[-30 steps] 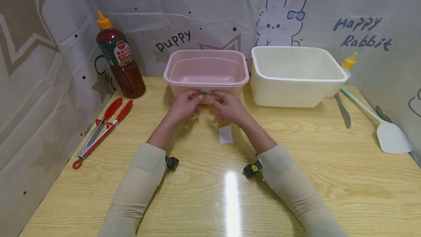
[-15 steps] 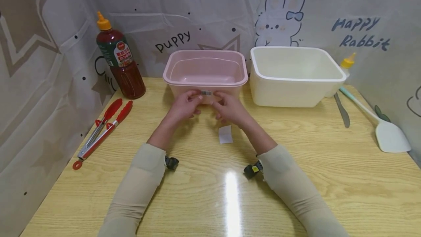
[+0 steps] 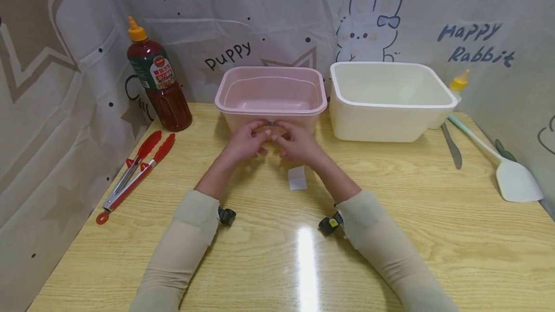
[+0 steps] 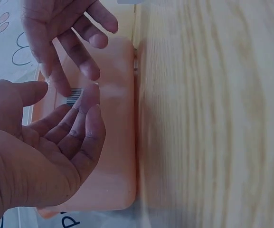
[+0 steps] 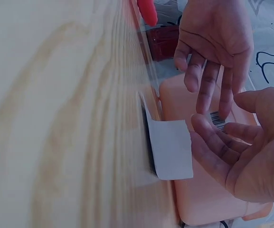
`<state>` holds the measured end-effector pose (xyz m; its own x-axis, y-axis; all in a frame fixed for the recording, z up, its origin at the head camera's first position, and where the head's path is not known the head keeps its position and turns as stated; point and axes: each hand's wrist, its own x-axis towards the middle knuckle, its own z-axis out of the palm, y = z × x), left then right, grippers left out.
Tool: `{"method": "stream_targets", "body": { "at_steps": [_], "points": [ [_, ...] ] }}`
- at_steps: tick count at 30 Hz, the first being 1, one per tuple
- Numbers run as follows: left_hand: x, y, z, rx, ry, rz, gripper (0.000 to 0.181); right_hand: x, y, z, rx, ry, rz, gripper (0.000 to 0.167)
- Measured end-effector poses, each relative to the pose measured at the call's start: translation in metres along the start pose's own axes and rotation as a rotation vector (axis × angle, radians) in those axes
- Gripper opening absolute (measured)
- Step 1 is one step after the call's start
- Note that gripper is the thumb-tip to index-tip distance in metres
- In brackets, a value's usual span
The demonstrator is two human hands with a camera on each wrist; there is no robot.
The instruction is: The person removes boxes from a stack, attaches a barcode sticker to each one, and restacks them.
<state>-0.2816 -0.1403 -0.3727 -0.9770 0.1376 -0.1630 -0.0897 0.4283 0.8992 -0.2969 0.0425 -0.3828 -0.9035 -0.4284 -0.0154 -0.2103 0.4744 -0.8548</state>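
On the front wall of a pink plastic bin [image 3: 271,111] sits a small barcode label [image 4: 73,96], mostly covered by fingers in the head view. My left hand [image 3: 246,141] touches the label with its index finger from one side. From the other side, my right hand [image 3: 299,144] lays its index finger by the label too. The two index fingertips nearly meet over it. Both hands have loosely bent fingers, with neither gripping anything. Nearby, a creased white piece of paper [image 5: 172,148] lies on the table in front of the bin.
To the right stands a white bin [image 3: 394,122]. A red sauce bottle [image 3: 162,85] and red-handled tongs [image 3: 134,175] are at the left. Far right are a knife [image 3: 452,146], a white spatula [image 3: 518,181] and a yellow-capped bottle [image 3: 458,83]. Patterned cloth hangs behind.
Both hands have come closer together across the label, so less of the barcode shows. The bin and the paper have stayed in place.
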Motion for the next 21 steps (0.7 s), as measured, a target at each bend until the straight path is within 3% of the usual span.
{"method": "stream_targets", "body": {
  "at_steps": [10, 16, 21],
  "points": [
    [0.0007, -0.0033, -0.0041, 0.027, 0.033, -0.013, 0.053, 0.0, 0.0029, -0.007, -0.004, 0.036, -0.011, 0.053],
    [0.0033, -0.007, -0.0034, 0.066, 0.026, -0.011, 0.052, -0.0018, 0.0031, -0.0065, 0.0, -0.009, 0.005, 0.056],
    [0.003, -0.0077, -0.0003, 0.067, -0.017, -0.006, 0.053, -0.001, 0.0035, -0.0038, -0.003, -0.075, 0.004, 0.062]
  ]
}}
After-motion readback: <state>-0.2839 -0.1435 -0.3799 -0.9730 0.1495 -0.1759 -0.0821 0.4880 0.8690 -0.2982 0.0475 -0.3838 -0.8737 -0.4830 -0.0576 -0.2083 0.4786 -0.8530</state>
